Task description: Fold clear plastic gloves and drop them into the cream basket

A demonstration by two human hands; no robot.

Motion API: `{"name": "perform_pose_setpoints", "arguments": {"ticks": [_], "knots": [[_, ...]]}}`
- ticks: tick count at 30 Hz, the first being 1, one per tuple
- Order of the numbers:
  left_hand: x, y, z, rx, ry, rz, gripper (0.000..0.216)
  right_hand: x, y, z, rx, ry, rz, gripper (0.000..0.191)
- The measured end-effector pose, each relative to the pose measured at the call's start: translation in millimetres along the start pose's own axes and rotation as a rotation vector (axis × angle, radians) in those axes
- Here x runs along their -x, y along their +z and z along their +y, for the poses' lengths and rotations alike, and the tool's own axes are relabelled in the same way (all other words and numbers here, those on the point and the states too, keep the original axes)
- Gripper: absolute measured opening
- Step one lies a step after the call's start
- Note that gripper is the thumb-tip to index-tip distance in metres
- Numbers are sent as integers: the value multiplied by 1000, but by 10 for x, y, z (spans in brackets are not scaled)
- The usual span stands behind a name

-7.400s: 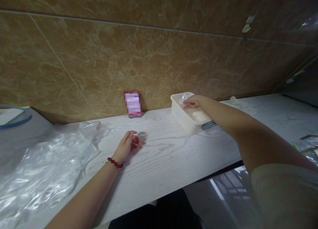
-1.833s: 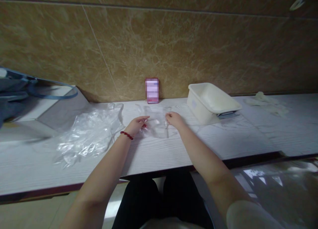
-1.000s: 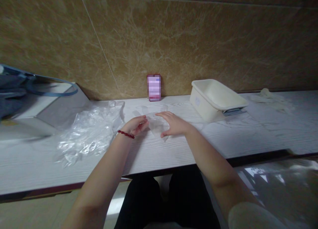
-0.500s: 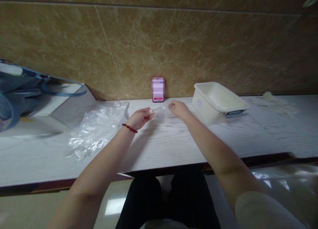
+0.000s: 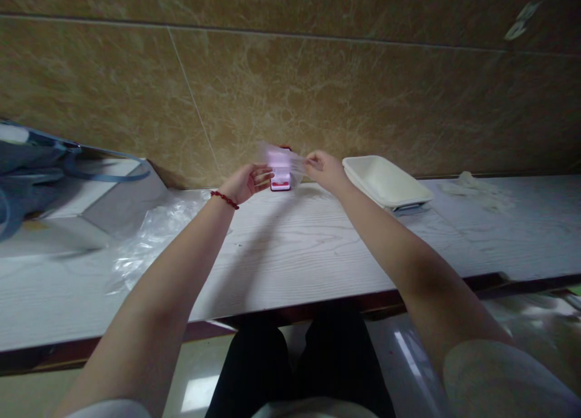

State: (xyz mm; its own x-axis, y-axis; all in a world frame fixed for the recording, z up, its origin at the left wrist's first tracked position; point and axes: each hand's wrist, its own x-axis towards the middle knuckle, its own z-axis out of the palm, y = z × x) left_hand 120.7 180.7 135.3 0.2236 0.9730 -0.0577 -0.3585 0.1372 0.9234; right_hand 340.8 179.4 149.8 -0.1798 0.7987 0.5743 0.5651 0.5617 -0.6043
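Observation:
A clear plastic bag (image 5: 296,166), blurred by motion, stretches leftward from my right hand (image 5: 324,169). That hand is closed in a pinch on the bag's right end. My left hand (image 5: 249,182), with a red bead bracelet (image 5: 224,199) at the wrist, is raised at the bag's left side. Its fingers are spread and point right; I cannot tell whether they touch the film. Behind the bag a lit phone (image 5: 280,179) leans upright against the wall, partly covered by the film. More clear plastic bags (image 5: 152,233) lie in a heap left of my left forearm, which hides part of them.
Right of my right hand stands a white plastic bin (image 5: 394,185). Farther right lies a pale, crumpled glove-like item (image 5: 476,188). At the left are a white box (image 5: 97,206) and a blue bag with a strap (image 5: 27,176). A tiled wall (image 5: 254,91) closes off the back.
Both hands have risen toward the wall, and the bag has swung up in front of the phone. The left hand's fingers have spread. The camera view has shifted slightly.

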Motion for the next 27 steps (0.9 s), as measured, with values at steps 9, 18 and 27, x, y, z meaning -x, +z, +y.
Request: {"name": "perform_pose_setpoints", "arguments": {"ticks": [9,18,27], "knots": [[307,-305,-765,-172,-199,71,10,1038,323,379,155,-175,-362,17],[433,-407,-945,-378,-324,149,8,1393,322,418,253,-229,-659,26],[324,-369,-746,-1426,-340,159,29,694,54,638,446,435,-762,49]]}}
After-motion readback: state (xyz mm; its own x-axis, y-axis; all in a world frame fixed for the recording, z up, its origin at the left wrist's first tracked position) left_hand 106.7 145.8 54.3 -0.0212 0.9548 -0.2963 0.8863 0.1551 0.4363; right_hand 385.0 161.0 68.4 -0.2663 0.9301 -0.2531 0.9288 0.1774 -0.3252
